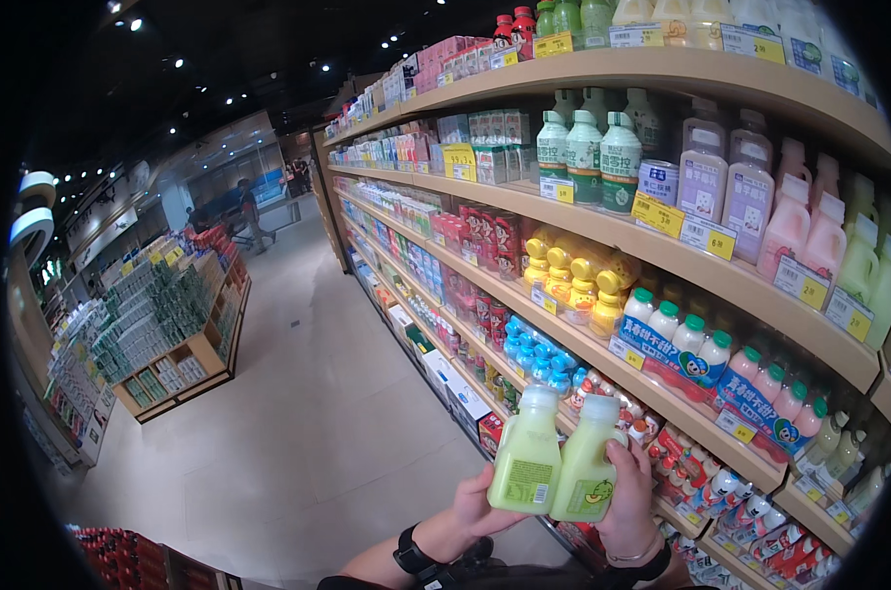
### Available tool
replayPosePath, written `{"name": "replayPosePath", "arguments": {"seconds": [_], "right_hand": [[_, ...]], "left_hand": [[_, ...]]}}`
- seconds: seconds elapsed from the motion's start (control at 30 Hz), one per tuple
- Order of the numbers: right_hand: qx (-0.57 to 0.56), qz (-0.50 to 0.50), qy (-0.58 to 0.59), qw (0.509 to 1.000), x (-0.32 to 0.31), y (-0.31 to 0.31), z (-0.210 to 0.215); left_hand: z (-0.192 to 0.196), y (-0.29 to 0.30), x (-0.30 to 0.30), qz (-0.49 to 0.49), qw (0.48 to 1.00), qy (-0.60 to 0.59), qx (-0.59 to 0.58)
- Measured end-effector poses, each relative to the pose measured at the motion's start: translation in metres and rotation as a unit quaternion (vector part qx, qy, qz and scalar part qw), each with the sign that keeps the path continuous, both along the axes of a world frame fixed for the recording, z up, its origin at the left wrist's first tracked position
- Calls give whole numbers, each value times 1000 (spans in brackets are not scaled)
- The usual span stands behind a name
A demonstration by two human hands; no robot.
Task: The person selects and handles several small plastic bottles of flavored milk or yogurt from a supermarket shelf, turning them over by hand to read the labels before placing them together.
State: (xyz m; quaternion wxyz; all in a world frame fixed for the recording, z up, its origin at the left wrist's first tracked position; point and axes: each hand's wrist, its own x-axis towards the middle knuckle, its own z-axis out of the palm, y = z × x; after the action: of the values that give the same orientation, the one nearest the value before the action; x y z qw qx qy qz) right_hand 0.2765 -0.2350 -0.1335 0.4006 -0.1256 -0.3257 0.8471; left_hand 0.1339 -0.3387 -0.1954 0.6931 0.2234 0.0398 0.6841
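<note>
Two pale green plastic bottles with whitish caps are held side by side in front of the shelves. My left hand (475, 504) is closed around the lower part of the left bottle (528, 454), whose printed label and barcode face me. On the right bottle (583, 470), which has a side handle and a fruit picture, my right hand (629, 498) is closed at the handle side. Both bottles lean slightly, close against each other. Similar pale green bottles (861, 258) stand on an upper shelf at the far right, beside pink bottles (792, 231).
A long wooden shelf unit (721, 84) full of drinks runs along my right. Left of the aisle floor (298, 393) stands a display island (175, 379) stacked with packs. A person (251, 214) is in the distance. Red goods (121, 556) sit at the lower left.
</note>
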Motion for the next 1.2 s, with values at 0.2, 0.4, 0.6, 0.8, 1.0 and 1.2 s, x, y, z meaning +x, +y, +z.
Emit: {"name": "replayPosePath", "arguments": {"seconds": [0.2,0.4,0.6,0.8,1.0,1.2], "right_hand": [[25,-4,-23,999,-2,-3,-6],[30,-11,-2,999,7,-9,6],[21,-10,-10,1000,12,-17,6],[15,-16,-22,1000,22,-23,-3],[70,-125,-7,990,26,-26,-8],[424,-282,-164,845,20,-13,24]], "left_hand": [[10,-7,1,14,999,31,6],[20,-7,7,3,999,50,0],[22,-13,16,-11,999,34,27],[8,-16,24,-13,1000,25,4],[12,4,20,-26,999,34,-27],[39,20,-2,3,994,103,-42]]}}
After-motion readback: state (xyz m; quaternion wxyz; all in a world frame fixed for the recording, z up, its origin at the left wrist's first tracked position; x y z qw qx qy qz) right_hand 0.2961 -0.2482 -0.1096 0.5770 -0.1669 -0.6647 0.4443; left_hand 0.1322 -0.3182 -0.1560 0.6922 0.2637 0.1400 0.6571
